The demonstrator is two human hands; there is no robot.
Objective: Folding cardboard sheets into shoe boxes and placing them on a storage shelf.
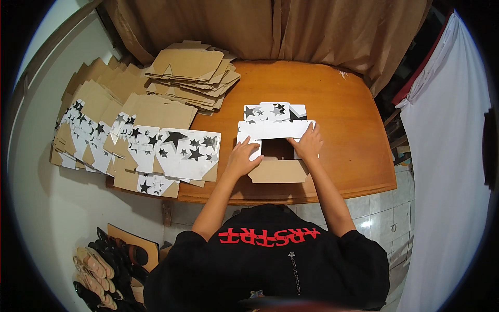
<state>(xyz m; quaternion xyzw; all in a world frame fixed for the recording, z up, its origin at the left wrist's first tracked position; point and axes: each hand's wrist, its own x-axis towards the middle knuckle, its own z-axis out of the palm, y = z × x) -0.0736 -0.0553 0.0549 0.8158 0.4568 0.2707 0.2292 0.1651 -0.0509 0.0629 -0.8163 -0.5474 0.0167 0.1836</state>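
A partly folded cardboard box (275, 130) lies on the wooden table in front of me, white with black stars outside and plain brown inside. Its dark rectangular opening shows in the middle, and a brown flap (279, 172) spreads toward me. At the box's left side, my left hand (243, 158) grips the white side panel, thumb toward the opening. My right hand (309, 143) holds the opposite side, its thumb at the opening's edge and its fingers over the outer edge. Parts of the fingers are hidden against the cardboard.
Flat star-printed cardboard pieces (188, 152) overlap along the table's left side. Behind them rises a stack of brown cardboard blanks (188, 65). A brown curtain (223, 31) hangs at the far edge, a white cloth (449, 156) at right. Footwear (96, 265) sits at lower left.
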